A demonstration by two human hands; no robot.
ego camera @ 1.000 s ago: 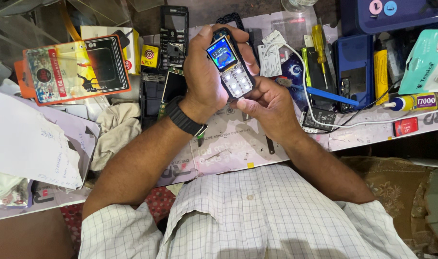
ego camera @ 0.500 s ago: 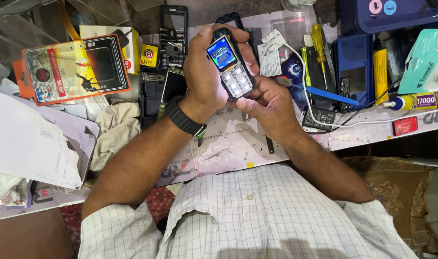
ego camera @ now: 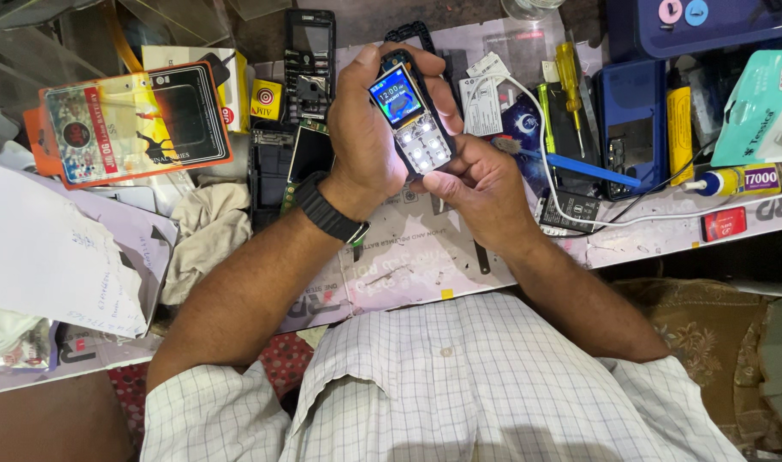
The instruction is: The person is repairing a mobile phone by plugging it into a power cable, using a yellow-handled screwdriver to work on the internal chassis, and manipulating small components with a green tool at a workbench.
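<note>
Cluttered bench (ego camera: 391, 257) — keypad phone (ego camera: 410, 120) upright, screen end away.

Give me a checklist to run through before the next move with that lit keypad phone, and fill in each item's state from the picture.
1. Keypad phone powered: screen and keys are lit. Ok.
2. Left hand grip: wrapped around the phone's side, fingers behind it. Ok.
3. Right hand position: thumb lies at the lower keypad, fingers support from below. Ok.
4. Phone held clear of the workbench: raised above it, not resting on the clutter. Ok.
5. Back cover and battery seated: the back is hidden by the hands. Cannot tell.
6. White cable free of the phone: it runs past the right hand; no plug visible at the phone. Cannot tell.
</note>
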